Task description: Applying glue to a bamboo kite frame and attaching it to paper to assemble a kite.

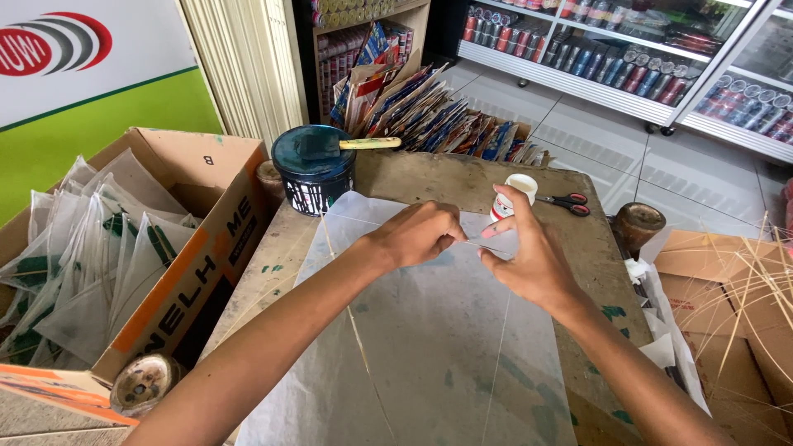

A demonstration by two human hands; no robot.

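Note:
A sheet of thin translucent white paper (429, 347) with thin bamboo sticks across it lies on a worn brown table (578, 248). My left hand (417, 234) pinches the paper and a stick near the sheet's upper middle. My right hand (529, 260) pinches the same spot from the right, its fingertips almost touching the left ones. Just behind my right hand stands a small white glue bottle (514, 194). Red-handled scissors (568, 203) lie beyond it on the table.
A dark blue pot (314, 169) with a brush across its lid stands at the table's far left. A cardboard box (190, 248) of folded translucent kites sits left. Thin bamboo sticks (756, 281) fill a box right. A spool (638, 223) stands right.

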